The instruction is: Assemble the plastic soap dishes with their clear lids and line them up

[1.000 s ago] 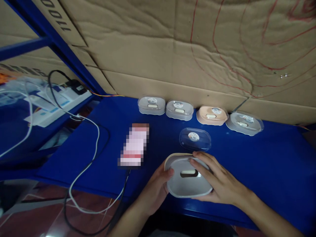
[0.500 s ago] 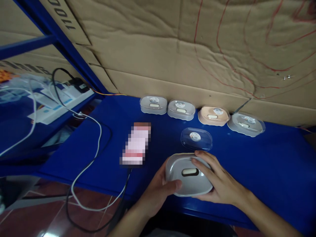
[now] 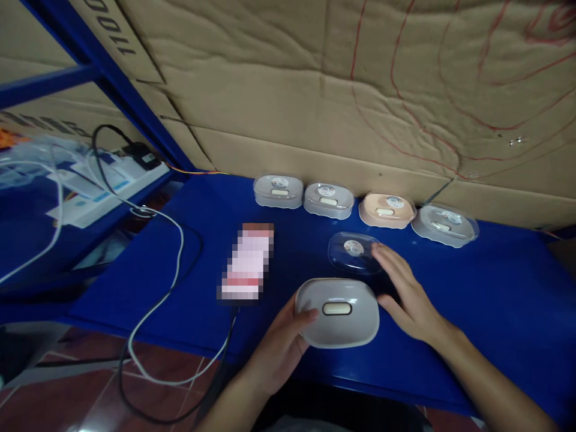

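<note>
My left hand grips the left side of a shallow grey oval dish, thumb over its rim. A cream pill-shaped piece sits in a dark-edged slot in the middle of the dish. The dish is held tilted, its inside facing me. A clear oval lid with a round white sticker lies flat on the blue table just beyond it. My right hand is open, fingers and thumb apart. Its fingertips are at the lid's right edge; whether they touch it I cannot tell.
Along the cardboard wall stand several lidded oval dishes, grey ones and a peach one. A blurred-out phone lies on the blue table, a cable at its lower end. Loose cables and a white power strip are at the left.
My right hand has let go of the grey dish and moved up and right to the clear lid. The dish has shifted slightly left in my left hand.
</note>
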`<action>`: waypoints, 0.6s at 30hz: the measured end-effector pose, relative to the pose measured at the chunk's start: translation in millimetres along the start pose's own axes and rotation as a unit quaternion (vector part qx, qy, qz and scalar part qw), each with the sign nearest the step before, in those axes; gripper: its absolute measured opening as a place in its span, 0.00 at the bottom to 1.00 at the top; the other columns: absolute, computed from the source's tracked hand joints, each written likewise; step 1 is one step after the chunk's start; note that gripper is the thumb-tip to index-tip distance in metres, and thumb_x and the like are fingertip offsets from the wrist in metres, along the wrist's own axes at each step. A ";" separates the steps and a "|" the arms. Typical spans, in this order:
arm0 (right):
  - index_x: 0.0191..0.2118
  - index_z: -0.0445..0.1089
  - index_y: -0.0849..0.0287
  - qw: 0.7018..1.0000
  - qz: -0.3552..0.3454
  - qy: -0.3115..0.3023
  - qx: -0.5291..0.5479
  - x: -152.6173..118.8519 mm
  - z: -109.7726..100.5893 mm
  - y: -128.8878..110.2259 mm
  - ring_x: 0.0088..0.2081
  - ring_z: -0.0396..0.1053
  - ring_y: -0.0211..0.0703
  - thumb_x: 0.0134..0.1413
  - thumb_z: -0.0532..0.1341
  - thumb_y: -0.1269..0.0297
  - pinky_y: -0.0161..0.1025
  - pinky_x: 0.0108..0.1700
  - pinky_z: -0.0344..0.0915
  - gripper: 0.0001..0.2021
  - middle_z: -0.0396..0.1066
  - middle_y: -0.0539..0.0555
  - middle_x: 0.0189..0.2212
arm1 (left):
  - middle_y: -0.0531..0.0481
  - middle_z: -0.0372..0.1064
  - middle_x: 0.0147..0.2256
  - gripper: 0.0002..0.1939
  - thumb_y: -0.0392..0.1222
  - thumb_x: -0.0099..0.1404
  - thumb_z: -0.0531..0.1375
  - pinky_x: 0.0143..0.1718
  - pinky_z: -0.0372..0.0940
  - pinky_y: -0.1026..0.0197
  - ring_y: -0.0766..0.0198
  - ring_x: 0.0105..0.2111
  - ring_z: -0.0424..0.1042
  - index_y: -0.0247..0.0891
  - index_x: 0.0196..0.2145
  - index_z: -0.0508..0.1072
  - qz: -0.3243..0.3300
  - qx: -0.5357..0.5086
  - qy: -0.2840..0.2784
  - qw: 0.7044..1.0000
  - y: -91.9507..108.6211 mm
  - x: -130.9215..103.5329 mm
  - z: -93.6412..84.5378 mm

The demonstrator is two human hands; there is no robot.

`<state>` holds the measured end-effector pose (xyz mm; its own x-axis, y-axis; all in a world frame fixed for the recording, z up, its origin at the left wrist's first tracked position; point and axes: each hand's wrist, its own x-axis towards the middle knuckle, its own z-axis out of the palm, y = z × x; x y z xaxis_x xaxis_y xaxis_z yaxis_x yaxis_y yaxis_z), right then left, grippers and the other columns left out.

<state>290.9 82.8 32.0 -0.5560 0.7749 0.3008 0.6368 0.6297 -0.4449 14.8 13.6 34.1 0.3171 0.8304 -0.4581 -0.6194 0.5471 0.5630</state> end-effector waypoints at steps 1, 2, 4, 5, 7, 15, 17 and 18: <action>0.79 0.39 0.46 0.999 0.028 -0.002 -0.027 1.3 0.2 6.1 0.77 0.46 0.61 0.75 0.52 0.44 0.65 0.74 0.52 0.36 0.49 0.59 0.77 | 0.43 0.80 0.54 0.28 0.47 0.61 0.75 0.56 0.66 0.54 0.46 0.58 0.75 0.42 0.58 0.78 -0.003 -0.004 0.006 1.000 -0.4 -0.2 -1.8; 0.79 0.40 0.45 0.997 0.048 -0.013 -0.054 2.5 1.3 11.4 0.78 0.44 0.62 0.75 0.54 0.47 0.67 0.75 0.51 0.36 0.47 0.58 0.78 | 0.43 0.80 0.54 0.28 0.47 0.61 0.75 0.56 0.66 0.55 0.46 0.59 0.75 0.42 0.57 0.78 -0.006 -0.008 0.010 1.000 -0.5 -0.5 -3.5; 0.78 0.43 0.44 0.994 0.063 -0.036 -0.087 4.0 5.0 18.9 0.78 0.42 0.65 0.73 0.57 0.48 0.70 0.74 0.50 0.36 0.48 0.58 0.77 | 0.44 0.80 0.54 0.27 0.46 0.61 0.75 0.56 0.67 0.56 0.47 0.58 0.75 0.42 0.56 0.79 -0.009 -0.017 0.015 1.000 -0.3 -1.7 -6.7; 0.77 0.47 0.45 0.993 0.066 -0.038 -0.090 4.4 6.9 20.8 0.77 0.45 0.66 0.72 0.59 0.46 0.71 0.73 0.51 0.35 0.51 0.60 0.76 | 0.44 0.80 0.54 0.26 0.46 0.60 0.75 0.55 0.68 0.56 0.48 0.57 0.76 0.42 0.56 0.79 -0.010 -0.022 0.016 1.000 0.0 -2.4 -8.4; 0.73 0.56 0.47 0.993 0.085 -0.022 -0.077 4.7 9.4 20.9 0.73 0.54 0.68 0.68 0.62 0.43 0.70 0.70 0.58 0.34 0.59 0.64 0.70 | 0.45 0.81 0.52 0.26 0.46 0.60 0.76 0.51 0.70 0.58 0.49 0.55 0.77 0.42 0.55 0.80 -0.015 -0.032 0.016 0.999 0.4 -3.6 -12.0; 0.72 0.57 0.44 0.987 0.122 0.052 0.093 3.7 -1.4 -2.9 0.70 0.60 0.60 0.70 0.61 0.47 0.60 0.69 0.64 0.30 0.60 0.60 0.68 | 0.46 0.84 0.45 0.22 0.53 0.66 0.72 0.43 0.72 0.61 0.55 0.47 0.81 0.41 0.54 0.80 -0.045 -0.045 0.025 0.998 -2.4 -2.2 -15.8; 0.74 0.56 0.45 0.989 0.073 0.020 0.130 2.1 -3.9 -14.1 0.71 0.59 0.59 0.71 0.59 0.45 0.57 0.69 0.64 0.31 0.58 0.60 0.70 | 0.46 0.83 0.47 0.26 0.56 0.66 0.71 0.44 0.72 0.60 0.53 0.49 0.80 0.42 0.57 0.79 -0.046 -0.042 0.025 0.998 -1.9 -1.1 -12.9; 0.74 0.55 0.45 0.990 0.042 -0.006 0.136 1.3 -4.3 -19.9 0.71 0.59 0.60 0.70 0.60 0.44 0.56 0.69 0.65 0.33 0.57 0.60 0.71 | 0.45 0.83 0.49 0.28 0.57 0.66 0.71 0.45 0.72 0.59 0.52 0.51 0.80 0.42 0.59 0.78 -0.047 -0.041 0.020 0.998 -1.5 -0.7 -11.4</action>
<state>279.8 71.5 44.9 -0.5140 0.8224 0.2441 0.5152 0.5234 -0.6787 7.3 11.0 25.8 0.3484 0.7701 -0.5343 -0.6458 0.6104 0.4587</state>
